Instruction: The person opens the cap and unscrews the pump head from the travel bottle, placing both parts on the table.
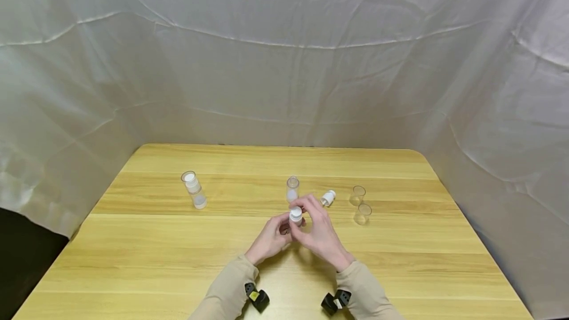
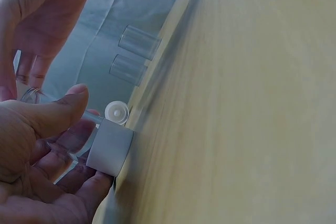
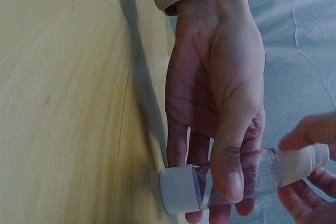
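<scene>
Near the middle of the table, both hands are on one small clear bottle [image 3: 260, 169] with a white base [image 2: 111, 147]. It stands upright with a white pump head [image 1: 295, 214] on its neck. My left hand [image 1: 272, 237] holds the clear body low down, thumb across it. From the right, my right hand [image 1: 317, 233] pinches the white pump head at the top. Just behind the hands is a second clear bottle [image 1: 292, 189], partly hidden by the right hand's fingers. To its right, another white pump head [image 1: 328, 197] lies on its side.
Two clear caps [image 1: 358, 194] stand on the wooden table [image 1: 400, 270] right of the hands. At the left is a bottle [image 1: 194, 190] with white pump and clear cap. A pale curtain [image 1: 284, 83] surrounds the table's back and sides.
</scene>
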The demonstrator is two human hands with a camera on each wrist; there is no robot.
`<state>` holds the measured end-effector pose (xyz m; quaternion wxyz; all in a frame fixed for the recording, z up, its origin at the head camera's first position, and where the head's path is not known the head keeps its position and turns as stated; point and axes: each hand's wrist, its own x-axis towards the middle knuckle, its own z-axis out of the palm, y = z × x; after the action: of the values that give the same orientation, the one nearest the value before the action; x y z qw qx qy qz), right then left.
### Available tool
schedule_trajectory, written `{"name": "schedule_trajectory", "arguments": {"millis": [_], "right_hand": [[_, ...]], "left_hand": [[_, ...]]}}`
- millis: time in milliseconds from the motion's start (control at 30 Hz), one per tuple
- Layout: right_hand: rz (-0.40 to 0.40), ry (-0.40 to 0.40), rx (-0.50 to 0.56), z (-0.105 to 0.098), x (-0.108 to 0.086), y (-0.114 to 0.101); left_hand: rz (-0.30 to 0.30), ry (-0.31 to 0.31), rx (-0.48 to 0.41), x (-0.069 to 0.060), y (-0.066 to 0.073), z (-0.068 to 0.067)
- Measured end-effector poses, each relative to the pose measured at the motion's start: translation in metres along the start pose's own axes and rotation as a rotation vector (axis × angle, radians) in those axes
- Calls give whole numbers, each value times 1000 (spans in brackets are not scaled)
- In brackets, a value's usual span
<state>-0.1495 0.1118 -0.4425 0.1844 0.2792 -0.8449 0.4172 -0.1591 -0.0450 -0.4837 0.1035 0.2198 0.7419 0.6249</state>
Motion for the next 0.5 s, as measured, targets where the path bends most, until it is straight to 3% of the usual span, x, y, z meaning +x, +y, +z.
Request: {"name": "schedule_trajectory", "arguments": {"millis": [133,400,500], "right_hand": [[20,-18,0,0,-1,-1],[5,73,-25,2,-1,-2],[-11,74,-6,2,0,-1]], "left_hand": [[1,7,13,0,-1,0],[-9,4,0,-1,-1,0],[-9,-1,-8,0,-1,0]]}}
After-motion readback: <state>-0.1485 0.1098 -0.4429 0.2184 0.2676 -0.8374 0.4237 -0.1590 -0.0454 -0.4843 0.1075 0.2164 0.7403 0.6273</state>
